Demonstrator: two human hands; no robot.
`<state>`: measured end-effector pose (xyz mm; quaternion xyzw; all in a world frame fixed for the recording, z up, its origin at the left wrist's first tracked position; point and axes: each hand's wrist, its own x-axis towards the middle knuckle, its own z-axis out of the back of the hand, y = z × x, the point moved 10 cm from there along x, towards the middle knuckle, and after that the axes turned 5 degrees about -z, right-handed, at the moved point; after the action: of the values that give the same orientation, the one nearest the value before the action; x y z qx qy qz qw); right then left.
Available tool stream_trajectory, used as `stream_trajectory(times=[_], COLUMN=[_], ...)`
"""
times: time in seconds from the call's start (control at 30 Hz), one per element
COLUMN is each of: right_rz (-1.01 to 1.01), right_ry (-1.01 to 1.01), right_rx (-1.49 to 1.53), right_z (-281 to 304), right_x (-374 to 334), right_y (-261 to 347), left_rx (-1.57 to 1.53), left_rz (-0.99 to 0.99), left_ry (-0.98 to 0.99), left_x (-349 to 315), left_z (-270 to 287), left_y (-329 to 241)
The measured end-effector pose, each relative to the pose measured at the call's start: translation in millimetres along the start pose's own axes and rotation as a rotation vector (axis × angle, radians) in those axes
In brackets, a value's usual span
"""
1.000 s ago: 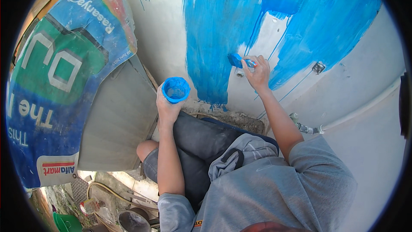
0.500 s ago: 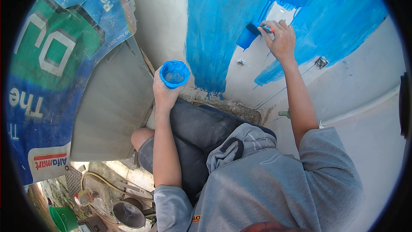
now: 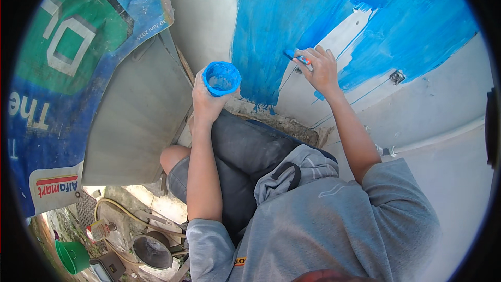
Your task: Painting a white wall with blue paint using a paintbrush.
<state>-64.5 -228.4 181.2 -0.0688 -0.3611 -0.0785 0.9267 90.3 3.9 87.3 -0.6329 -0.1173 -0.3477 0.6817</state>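
My left hand (image 3: pixel 206 103) is wrapped round a blue cup (image 3: pixel 221 78), held upright above my knee. Blue paint coats its rim and inner wall; how much lies inside is hard to tell. In my right hand (image 3: pixel 319 71) is a paintbrush (image 3: pixel 302 60), its handle pinched between thumb and fingers. The brush's blue-coated head points left against the wall (image 3: pixel 334 35), at the edge of a blue painted area (image 3: pixel 276 26). A bare white strip of wall runs beside the brush and under my right hand.
A printed banner (image 3: pixel 73 83) and a grey panel (image 3: pixel 141 109) stand close on my left. Lower left are a green bucket (image 3: pixel 73 257), a round dark pan (image 3: pixel 152 250) and a yellowish hose (image 3: pixel 122 208). A small dark wall box (image 3: pixel 397 77) and a white pipe (image 3: pixel 443 136) lie right.
My right hand has drawn the brush down and left along the wall, leaving darker wet blue behind it. My left hand still holds the cup, and the view has shifted slightly.
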Motion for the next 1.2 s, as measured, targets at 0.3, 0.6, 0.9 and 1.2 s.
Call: stream_trajectory(times=[0.3,0.6,0.9,1.2], right_rz=[-0.023,-0.023,0.166,0.125], right_ry=[-0.036,-0.392,0.202,0.017], right_rx=[-0.193,-0.477,-0.032,-0.289], right_z=[40,222,24,96], right_x=[27,84,17,58], right_y=[-59,-67,-28,-74], left_rx=[0.028,-0.032,0.012,-0.008], left_rz=[-0.039,-0.037,-0.086,0.001], left_ry=[0.025,0.03,0.029,0.067], left_x=[2,10,5,4], left_z=[-1,-1,0,1], left_y=[-9,-13,-19,-10])
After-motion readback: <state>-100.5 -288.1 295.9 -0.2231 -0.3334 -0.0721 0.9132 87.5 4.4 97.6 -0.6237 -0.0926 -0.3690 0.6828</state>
